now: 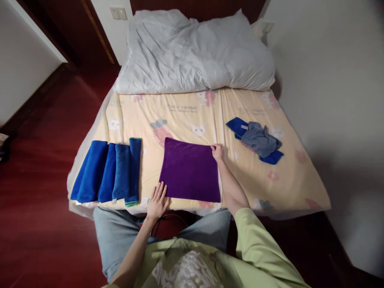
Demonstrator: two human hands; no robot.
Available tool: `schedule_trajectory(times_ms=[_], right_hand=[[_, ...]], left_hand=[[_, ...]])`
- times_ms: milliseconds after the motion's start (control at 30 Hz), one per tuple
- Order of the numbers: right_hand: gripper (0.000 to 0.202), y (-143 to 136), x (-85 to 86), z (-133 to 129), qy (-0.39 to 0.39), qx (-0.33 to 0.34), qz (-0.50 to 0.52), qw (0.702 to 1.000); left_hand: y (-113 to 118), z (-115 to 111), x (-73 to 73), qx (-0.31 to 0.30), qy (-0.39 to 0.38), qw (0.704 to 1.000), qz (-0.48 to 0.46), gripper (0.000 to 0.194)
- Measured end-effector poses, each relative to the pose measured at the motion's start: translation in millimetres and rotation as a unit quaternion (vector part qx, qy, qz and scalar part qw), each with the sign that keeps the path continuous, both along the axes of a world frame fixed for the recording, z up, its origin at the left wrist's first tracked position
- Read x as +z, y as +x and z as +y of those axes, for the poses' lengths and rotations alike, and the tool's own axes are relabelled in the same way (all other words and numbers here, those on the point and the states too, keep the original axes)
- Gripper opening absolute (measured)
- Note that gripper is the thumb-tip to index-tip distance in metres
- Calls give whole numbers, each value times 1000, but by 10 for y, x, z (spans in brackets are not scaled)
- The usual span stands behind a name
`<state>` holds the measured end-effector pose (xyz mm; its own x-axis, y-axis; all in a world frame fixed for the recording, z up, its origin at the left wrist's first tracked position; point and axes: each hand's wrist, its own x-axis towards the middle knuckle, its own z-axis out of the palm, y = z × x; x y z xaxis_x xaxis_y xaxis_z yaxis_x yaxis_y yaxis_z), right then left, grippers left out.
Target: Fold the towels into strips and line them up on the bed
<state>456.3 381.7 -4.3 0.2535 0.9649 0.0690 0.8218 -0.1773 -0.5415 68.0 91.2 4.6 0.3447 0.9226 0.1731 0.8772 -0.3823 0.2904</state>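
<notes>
A purple cloth (191, 172) lies spread nearly flat on the bed in front of me. My left hand (158, 201) rests on its near left corner, fingers stretched out. At the far right corner, my right hand (217, 152) pinches the cloth's edge between thumb and fingers. Left of the cloth, several rolled or folded blue towels (93, 172) lie side by side; the rightmost has a green edge. On the right, a crumpled grey-blue cloth (260, 139) lies over blue cloths (271, 157).
The bed's yellow sheet (186, 120) has rabbit and carrot prints. A bulky grey-white quilt (195, 56) is piled at the headboard (207, 8). White walls (336, 100) stand at the right, and reddish floor (39, 168) shows on the left.
</notes>
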Motion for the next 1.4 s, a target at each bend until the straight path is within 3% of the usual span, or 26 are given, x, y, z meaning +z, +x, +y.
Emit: schedule_trajectory(times_ms=[100, 200, 333, 400, 600, 667, 800, 900, 967, 1133, 1400], right_hand=[[36, -67, 10, -26, 4, -24, -4, 1000], [43, -251, 65, -268, 46, -16, -44, 998], [52, -488, 119, -771, 54, 180, -125, 974], [57, -513, 106, -951, 23, 228, -140, 963], [61, -426, 143, -1295, -24, 172, -152, 973], [59, -415, 222, -1596, -9, 213, -148, 966], [58, -317, 341, -2487, 12, 359, -116, 926], [58, -135, 320, -3049, 12, 380, -89, 921], [55, -5, 270, -3255, 17, 359, -76, 930], [49, 133, 151, -3320, 44, 319, -47, 945], [49, 17, 97, -3207, 109, 279, -38, 953]], left_hand=[[4, 4, -2, 2, -9, 1000, -4, 72], [21, 2, 13, 5, -14, 1000, 0, 72], [44, -9, 48, 7, -21, 1000, 1, 70], [49, -15, 62, 6, -23, 1000, 1, 68], [24, -12, 89, 3, -38, 999, -2, 66], [-2, 9, 96, -5, -44, 999, -2, 65], [-97, 77, 95, -34, -58, 998, -7, 60], [-201, 134, 80, -93, -73, 993, -11, 63], [-275, 169, 65, -125, -80, 989, -18, 64], [-445, 236, 24, -152, -90, 983, -51, 59], [-577, 226, -60, -165, -70, 977, -117, 62]])
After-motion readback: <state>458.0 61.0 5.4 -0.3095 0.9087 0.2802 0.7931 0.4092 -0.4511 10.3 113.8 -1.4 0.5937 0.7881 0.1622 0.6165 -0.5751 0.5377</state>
